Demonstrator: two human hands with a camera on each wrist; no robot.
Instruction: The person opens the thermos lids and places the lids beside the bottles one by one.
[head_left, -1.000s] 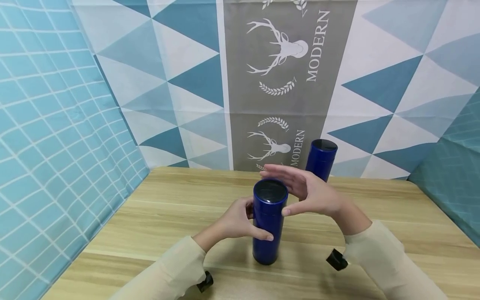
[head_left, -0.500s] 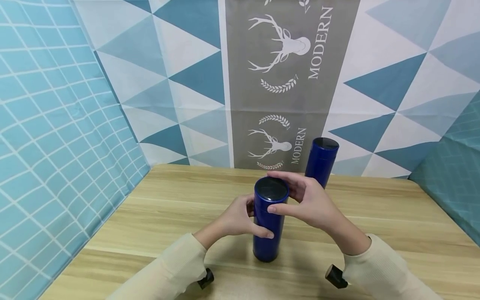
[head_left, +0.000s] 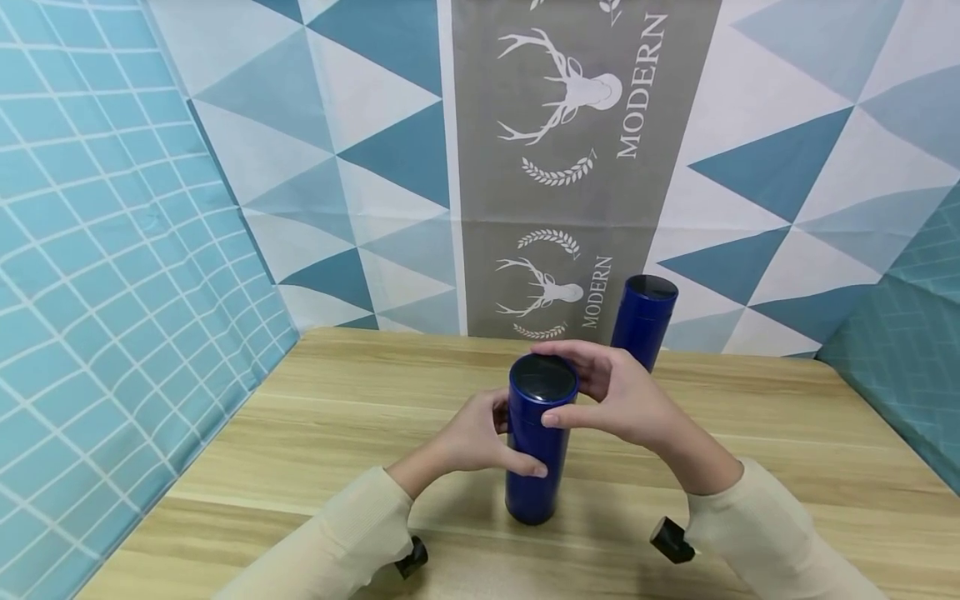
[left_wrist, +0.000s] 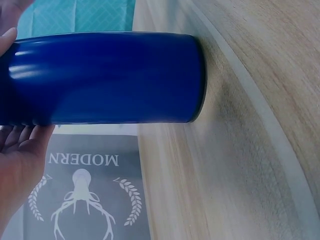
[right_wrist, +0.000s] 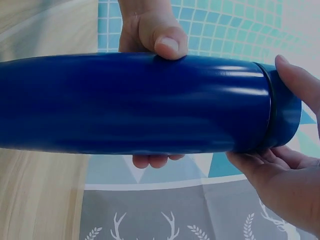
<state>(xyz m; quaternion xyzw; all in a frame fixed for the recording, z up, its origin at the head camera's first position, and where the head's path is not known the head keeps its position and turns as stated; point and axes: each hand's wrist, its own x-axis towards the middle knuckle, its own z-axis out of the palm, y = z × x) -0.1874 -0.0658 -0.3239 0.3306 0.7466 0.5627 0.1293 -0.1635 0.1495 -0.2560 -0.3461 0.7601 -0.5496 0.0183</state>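
A dark blue thermos bottle (head_left: 534,443) with a glossy black top stands upright on the wooden table. My left hand (head_left: 480,437) grips its body from the left, thumb across the near side. My right hand (head_left: 622,398) holds the lid (right_wrist: 287,112) at the top, thumb in front and fingers behind. A thin dark seam between lid and body shows in the right wrist view. In the left wrist view the base of the bottle (left_wrist: 110,77) meets the tabletop. Some fingers of both hands are hidden behind the bottle.
A second blue bottle (head_left: 643,321) with a black top stands farther back on the right, partly hidden by my right hand. The wooden table (head_left: 360,400) reaches back to a patterned cloth (head_left: 390,167). Black wrist devices (head_left: 672,540) hang below both sleeves.
My right hand has come down and left from beside the bottle's top to take hold of the lid. Over the last half second it shifts only slightly. The left hand keeps its grip.
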